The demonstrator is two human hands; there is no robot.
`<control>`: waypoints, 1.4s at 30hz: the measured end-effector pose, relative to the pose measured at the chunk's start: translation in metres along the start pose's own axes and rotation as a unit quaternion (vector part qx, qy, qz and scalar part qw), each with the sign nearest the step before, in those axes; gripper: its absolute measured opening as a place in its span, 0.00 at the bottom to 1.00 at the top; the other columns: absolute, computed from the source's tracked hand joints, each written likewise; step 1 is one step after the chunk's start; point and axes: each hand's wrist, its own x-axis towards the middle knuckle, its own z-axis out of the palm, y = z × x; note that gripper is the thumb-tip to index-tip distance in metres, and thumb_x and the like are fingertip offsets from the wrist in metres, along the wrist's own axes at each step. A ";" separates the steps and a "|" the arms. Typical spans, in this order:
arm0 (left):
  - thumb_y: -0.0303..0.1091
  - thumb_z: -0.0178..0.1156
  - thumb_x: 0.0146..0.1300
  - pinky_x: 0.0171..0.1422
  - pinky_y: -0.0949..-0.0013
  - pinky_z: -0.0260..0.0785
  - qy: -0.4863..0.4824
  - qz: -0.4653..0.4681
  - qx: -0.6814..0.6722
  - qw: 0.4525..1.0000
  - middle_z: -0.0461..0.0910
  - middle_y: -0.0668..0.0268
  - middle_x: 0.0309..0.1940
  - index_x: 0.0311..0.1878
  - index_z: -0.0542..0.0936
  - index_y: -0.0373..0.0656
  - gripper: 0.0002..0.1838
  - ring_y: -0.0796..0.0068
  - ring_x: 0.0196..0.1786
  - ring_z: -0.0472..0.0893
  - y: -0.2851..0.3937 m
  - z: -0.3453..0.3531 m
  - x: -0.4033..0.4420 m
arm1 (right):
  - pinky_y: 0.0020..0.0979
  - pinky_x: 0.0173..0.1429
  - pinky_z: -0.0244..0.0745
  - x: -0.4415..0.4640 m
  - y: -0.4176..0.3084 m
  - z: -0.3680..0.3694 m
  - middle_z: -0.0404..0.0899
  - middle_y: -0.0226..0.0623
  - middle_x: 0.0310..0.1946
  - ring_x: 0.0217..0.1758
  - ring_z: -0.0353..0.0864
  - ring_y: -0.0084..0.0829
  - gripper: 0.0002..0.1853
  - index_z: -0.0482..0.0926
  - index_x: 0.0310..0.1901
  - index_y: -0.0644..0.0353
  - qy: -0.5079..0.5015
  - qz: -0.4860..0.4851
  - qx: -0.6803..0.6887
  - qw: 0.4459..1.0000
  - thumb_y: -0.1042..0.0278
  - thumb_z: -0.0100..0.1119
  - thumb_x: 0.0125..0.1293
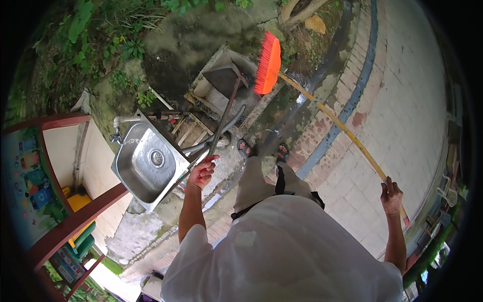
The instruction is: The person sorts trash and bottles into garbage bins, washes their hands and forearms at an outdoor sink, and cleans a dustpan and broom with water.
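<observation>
My left hand [201, 173] is closed around the upper end of a long-handled dustpan [225, 113]. The dustpan's dark, flat pan rests in or over a square concrete basin [201, 94] on the ground. Out to the right, my right hand [391, 196] grips the yellow pole of a broom [347, 132] near its end. The broom's orange head, with red-orange bristles facing left, is held beside the basin's right edge. Whether its bristles touch the basin rim cannot be made out.
A stainless steel sink [151, 161] with a tap [116, 132] stands on the left. A grey hose [216, 133] and a wooden slatted piece [193, 132] lie between sink and basin. Wet paving and a drain channel [322, 75] run along the right. A red-framed display board [37, 186] stands far left.
</observation>
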 end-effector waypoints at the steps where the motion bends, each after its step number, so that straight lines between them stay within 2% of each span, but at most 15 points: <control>1: 0.23 0.50 0.67 0.09 0.86 0.53 -0.008 0.004 0.009 1.000 0.66 0.70 0.25 0.63 0.66 0.31 0.22 0.92 0.13 0.61 -0.001 0.006 -0.005 | 0.41 0.25 0.73 0.005 0.000 0.003 0.76 0.41 0.25 0.23 0.78 0.43 0.17 0.75 0.52 0.62 0.002 -0.014 0.000 1.000 0.74 0.62 0.61; 6: 0.23 0.53 0.65 0.10 0.85 0.51 -0.001 0.050 0.092 0.995 0.65 0.72 0.22 0.63 0.67 0.32 0.22 0.91 0.14 0.59 -0.004 0.039 -0.040 | 0.38 0.27 0.72 0.052 -0.007 0.006 0.70 0.38 0.24 0.23 0.73 0.39 0.21 0.75 0.55 0.63 0.011 -0.110 -0.046 0.993 0.73 0.64 0.59; 14: 0.20 0.55 0.57 0.09 0.80 0.52 0.153 0.121 0.266 0.944 0.69 0.69 0.21 0.61 0.70 0.34 0.25 0.87 0.11 0.59 -0.006 0.104 -0.087 | 0.41 0.24 0.74 0.165 -0.073 0.084 0.76 0.44 0.24 0.21 0.79 0.44 0.17 0.72 0.54 0.59 -0.082 -0.176 -0.018 0.981 0.65 0.56 0.65; 15: 0.20 0.55 0.56 0.09 0.79 0.52 0.176 0.126 0.285 0.934 0.69 0.69 0.21 0.60 0.70 0.34 0.25 0.87 0.11 0.59 -0.009 0.112 -0.087 | 0.43 0.28 0.76 0.178 -0.087 0.109 0.79 0.46 0.26 0.25 0.81 0.45 0.17 0.72 0.55 0.60 -0.141 -0.177 -0.007 0.974 0.67 0.54 0.65; 17: 0.18 0.55 0.53 0.10 0.78 0.54 0.192 0.141 0.281 0.930 0.69 0.69 0.20 0.57 0.71 0.33 0.25 0.85 0.11 0.60 -0.014 0.120 -0.084 | 0.47 0.37 0.78 0.209 -0.131 0.169 0.81 0.48 0.29 0.33 0.83 0.46 0.14 0.75 0.48 0.66 -0.164 -0.153 0.053 0.973 0.68 0.49 0.65; 18: 0.17 0.55 0.53 0.10 0.77 0.55 0.197 0.146 0.274 0.930 0.70 0.69 0.21 0.56 0.71 0.33 0.24 0.85 0.11 0.61 -0.017 0.122 -0.081 | 0.43 0.35 0.79 0.229 -0.149 0.195 0.81 0.45 0.27 0.30 0.83 0.44 0.12 0.77 0.41 0.68 -0.220 -0.140 0.040 0.965 0.68 0.50 0.64; 20: 0.17 0.55 0.51 0.11 0.75 0.59 0.210 0.160 0.282 0.922 0.71 0.68 0.21 0.55 0.72 0.31 0.24 0.83 0.12 0.63 -0.021 0.129 -0.074 | 0.38 0.33 0.79 0.245 -0.175 0.235 0.79 0.42 0.25 0.28 0.82 0.40 0.10 0.77 0.37 0.68 -0.067 -0.265 0.032 0.961 0.69 0.52 0.62; 21: 0.17 0.55 0.50 0.11 0.75 0.60 0.218 0.165 0.289 0.918 0.71 0.68 0.21 0.55 0.72 0.31 0.24 0.83 0.12 0.63 -0.020 0.132 -0.069 | 0.34 0.32 0.80 0.244 -0.188 0.231 0.76 0.39 0.23 0.26 0.81 0.36 0.07 0.75 0.34 0.64 0.174 -0.339 -0.193 0.904 0.70 0.52 0.60; 23: 0.18 0.56 0.50 0.11 0.74 0.61 0.241 0.160 0.301 0.909 0.71 0.68 0.21 0.55 0.72 0.31 0.24 0.82 0.12 0.64 -0.022 0.131 -0.073 | 0.39 0.36 0.81 0.243 -0.202 0.201 0.79 0.44 0.25 0.30 0.83 0.41 0.07 0.76 0.35 0.65 -0.033 -0.283 -0.011 0.959 0.72 0.51 0.61; 26: 0.20 0.58 0.49 0.11 0.73 0.63 0.247 0.137 0.301 0.911 0.71 0.67 0.20 0.54 0.72 0.31 0.25 0.81 0.12 0.66 -0.025 0.120 -0.085 | 0.44 0.41 0.81 0.234 -0.171 0.159 0.82 0.51 0.31 0.36 0.85 0.47 0.08 0.78 0.37 0.66 -0.226 -0.141 0.064 0.962 0.72 0.51 0.62; 30: 0.20 0.59 0.49 0.12 0.70 0.65 0.268 0.124 0.316 0.902 0.71 0.67 0.19 0.51 0.73 0.31 0.22 0.80 0.13 0.68 -0.031 0.118 -0.084 | 0.46 0.47 0.79 0.253 -0.167 0.137 0.82 0.54 0.32 0.39 0.84 0.51 0.11 0.79 0.39 0.66 -0.281 -0.141 0.019 0.949 0.70 0.49 0.63; 31: 0.20 0.58 0.49 0.12 0.70 0.65 0.276 0.124 0.323 0.897 0.71 0.67 0.19 0.50 0.73 0.31 0.21 0.80 0.13 0.68 -0.031 0.118 -0.080 | 0.47 0.45 0.79 0.266 -0.183 0.135 0.82 0.54 0.32 0.38 0.84 0.52 0.10 0.79 0.37 0.66 -0.249 -0.141 0.038 0.957 0.70 0.48 0.63; 33: 0.21 0.58 0.50 0.13 0.70 0.66 0.289 0.116 0.367 0.877 0.71 0.67 0.18 0.47 0.73 0.30 0.19 0.78 0.12 0.68 -0.031 0.115 -0.073 | 0.48 0.46 0.78 0.287 -0.182 0.201 0.82 0.51 0.34 0.40 0.84 0.50 0.11 0.77 0.36 0.64 -0.154 -0.186 0.049 0.969 0.67 0.47 0.65; 38: 0.23 0.59 0.50 0.13 0.68 0.67 0.321 0.110 0.411 0.846 0.72 0.66 0.18 0.42 0.74 0.34 0.14 0.77 0.13 0.70 -0.032 0.099 -0.070 | 0.47 0.43 0.79 0.232 -0.171 0.132 0.82 0.52 0.30 0.38 0.84 0.50 0.11 0.76 0.35 0.63 -0.259 -0.104 0.078 0.957 0.66 0.46 0.66; 42: 0.24 0.57 0.52 0.12 0.66 0.67 0.342 0.108 0.496 0.790 0.74 0.62 0.19 0.43 0.74 0.33 0.13 0.73 0.14 0.74 -0.042 0.076 -0.048 | 0.46 0.44 0.79 0.242 -0.147 0.138 0.82 0.51 0.30 0.39 0.85 0.49 0.10 0.76 0.38 0.66 -0.243 -0.154 0.018 0.958 0.68 0.48 0.65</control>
